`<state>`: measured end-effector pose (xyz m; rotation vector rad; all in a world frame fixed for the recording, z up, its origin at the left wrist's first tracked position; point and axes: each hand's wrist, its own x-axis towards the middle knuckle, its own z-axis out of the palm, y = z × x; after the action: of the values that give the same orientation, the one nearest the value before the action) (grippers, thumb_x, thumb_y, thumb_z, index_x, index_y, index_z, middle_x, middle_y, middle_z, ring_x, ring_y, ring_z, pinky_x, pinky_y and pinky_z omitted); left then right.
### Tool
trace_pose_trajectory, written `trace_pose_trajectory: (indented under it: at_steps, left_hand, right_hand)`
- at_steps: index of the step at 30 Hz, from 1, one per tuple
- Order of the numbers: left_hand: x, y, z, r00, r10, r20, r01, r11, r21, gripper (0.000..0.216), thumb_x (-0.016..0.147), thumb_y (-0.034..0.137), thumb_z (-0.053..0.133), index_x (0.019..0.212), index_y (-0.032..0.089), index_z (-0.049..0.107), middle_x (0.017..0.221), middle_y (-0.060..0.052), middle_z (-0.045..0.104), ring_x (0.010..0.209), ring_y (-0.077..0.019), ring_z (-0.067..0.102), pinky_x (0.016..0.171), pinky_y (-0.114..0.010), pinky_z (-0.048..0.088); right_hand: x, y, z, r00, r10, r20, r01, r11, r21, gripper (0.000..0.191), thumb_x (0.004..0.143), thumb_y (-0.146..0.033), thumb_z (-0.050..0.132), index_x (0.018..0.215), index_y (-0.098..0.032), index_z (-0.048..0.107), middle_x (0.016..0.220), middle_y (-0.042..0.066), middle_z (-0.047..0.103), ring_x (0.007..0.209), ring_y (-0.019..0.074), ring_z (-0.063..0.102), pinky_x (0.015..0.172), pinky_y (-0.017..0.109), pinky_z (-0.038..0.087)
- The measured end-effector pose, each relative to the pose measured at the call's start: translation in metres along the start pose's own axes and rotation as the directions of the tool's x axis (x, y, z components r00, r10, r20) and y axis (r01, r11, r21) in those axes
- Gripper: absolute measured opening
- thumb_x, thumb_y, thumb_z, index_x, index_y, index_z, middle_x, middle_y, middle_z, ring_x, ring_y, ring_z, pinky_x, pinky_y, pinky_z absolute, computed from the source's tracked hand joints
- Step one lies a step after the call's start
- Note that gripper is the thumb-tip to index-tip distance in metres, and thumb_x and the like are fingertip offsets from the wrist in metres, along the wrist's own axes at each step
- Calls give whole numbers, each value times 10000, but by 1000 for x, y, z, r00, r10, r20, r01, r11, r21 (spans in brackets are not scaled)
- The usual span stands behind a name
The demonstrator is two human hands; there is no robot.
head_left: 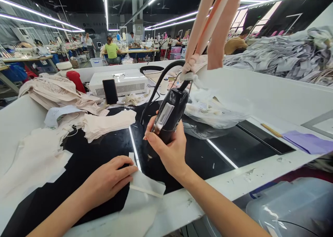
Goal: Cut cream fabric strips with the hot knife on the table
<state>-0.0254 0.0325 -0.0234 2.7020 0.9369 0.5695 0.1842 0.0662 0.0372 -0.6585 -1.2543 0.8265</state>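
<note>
My right hand (170, 148) is closed around a black hand-held tool (169, 116) with a silver panel. The tool hangs on a black cord from peach fabric strips (212, 25) overhead, and its tip points down at the black glossy table (99, 150). My left hand (110, 180) lies flat with fingers stretched out, pressing on a small white piece of fabric (145, 185) near the table's front edge. The tool's tip is just beside this piece.
Cream fabric pieces (104, 124) are stacked to the left. A white machine (122, 81) with a black phone (110, 91) leaning on it stands behind. A clear plastic bag (213, 110) lies right, purple cloth (307, 141) further right. Other workers sit at distant tables.
</note>
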Motion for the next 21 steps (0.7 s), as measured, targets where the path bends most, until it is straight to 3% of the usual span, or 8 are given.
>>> trace_pose_trajectory:
  at_steps: [3,6,10,12,14,17,21]
  left_hand:
    - [12,11,1,998,-32,-50,33,999,18,240,1062,182,450,1220,209,628,1178,-77,657,1078,-209,665,950,-342,595]
    - [27,27,11,997,-39,-63,43,997,62,146,1011,134,551,1106,190,648,1099,-60,677,1022,-215,670,927,-364,600]
    - [39,38,35,996,-33,-88,44,990,134,168,887,112,734,1012,181,646,1047,-41,686,958,-223,680,878,-358,615]
    - [40,38,44,992,-6,-122,27,985,169,189,856,74,751,954,182,630,1028,-34,681,960,-217,683,877,-335,611]
    - [39,35,49,991,11,-135,15,981,194,208,847,35,738,913,185,611,1031,-28,677,971,-206,682,874,-309,605]
    - [37,31,49,991,54,-121,-19,962,274,253,816,-30,708,911,178,601,1046,-33,678,971,-205,678,860,-296,597]
    - [37,30,48,999,42,-2,-37,899,437,286,792,-80,646,885,185,597,923,-14,669,828,-194,663,749,-287,577]
  right_hand:
    - [4,-3,-17,999,0,43,3,998,-55,386,818,-347,821,1011,-252,501,887,-36,624,698,133,579,629,268,499]
    - [9,-2,-33,995,-29,96,43,988,-147,367,887,-429,757,1101,-251,518,1013,6,638,839,168,614,783,316,545]
    - [15,5,-65,954,-55,294,163,921,-355,516,916,-548,704,1274,-233,507,1240,94,642,1098,257,637,994,423,533]
    - [18,11,-87,907,-43,419,274,816,-509,611,891,-553,740,1351,-235,494,1274,111,647,1151,293,636,1013,459,536]
    - [20,20,-112,842,5,539,416,631,-655,631,895,-506,758,1408,-249,494,1324,122,642,1212,315,619,1043,488,527]
    - [20,34,-140,807,106,580,504,387,-772,661,917,-438,751,1477,-227,472,1415,164,604,1287,345,590,1077,533,513]
    - [15,51,-150,821,154,550,490,306,-817,532,916,-416,749,1356,-154,601,1281,191,678,1147,379,663,977,574,565]
